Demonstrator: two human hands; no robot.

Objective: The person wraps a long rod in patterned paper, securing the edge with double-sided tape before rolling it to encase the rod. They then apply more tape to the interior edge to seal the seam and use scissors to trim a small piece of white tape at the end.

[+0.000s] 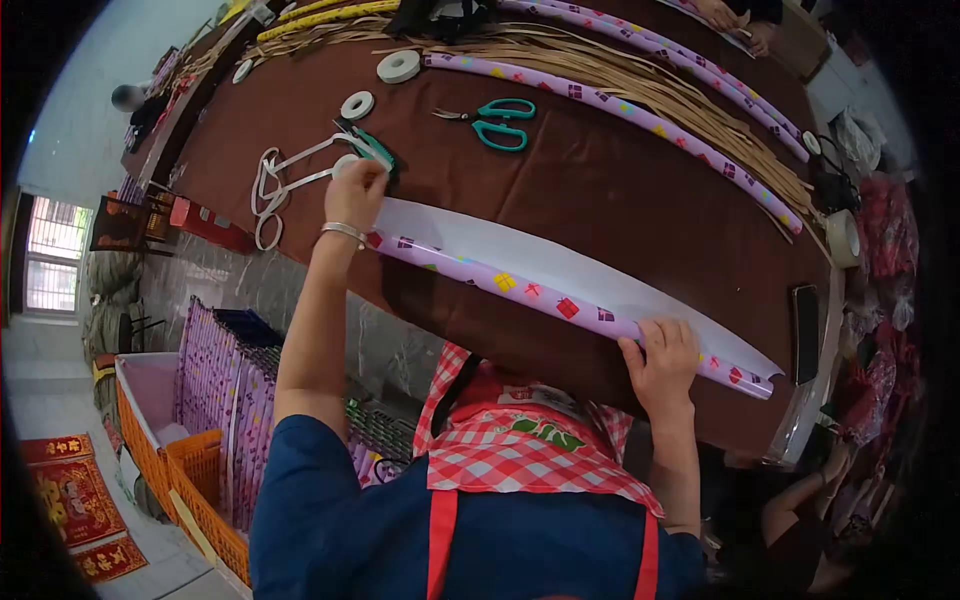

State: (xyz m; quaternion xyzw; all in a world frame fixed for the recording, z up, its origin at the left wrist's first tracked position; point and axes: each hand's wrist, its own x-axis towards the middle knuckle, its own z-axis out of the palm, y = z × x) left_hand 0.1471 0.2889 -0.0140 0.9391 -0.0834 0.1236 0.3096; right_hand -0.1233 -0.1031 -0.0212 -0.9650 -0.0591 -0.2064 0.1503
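Note:
Across the near side of the brown table lies a partly rolled sheet of lilac wrapping paper [535, 290] printed with small gifts, its white inner side showing along the far edge. My right hand [663, 362] grips the rolled part near its right end, thumb on the near side and fingers over the top. At the left end, my left hand [354, 195] has its fingers curled together in a pinch; what is between them is hidden. Beside those fingers are a white tape roll [345, 165], partly covered, and dark green-handled snips [372, 150]. Teal-handled scissors [502, 124] lie farther off.
More white tape rolls [399, 66] sit on the table [620, 215]. Beyond are finished lilac rolls [640, 118] and tan strips [600, 75]. A phone [805, 334] lies at the right edge. An orange crate [195, 470] stands lower left. Another person's hands [740, 25] show at the far side.

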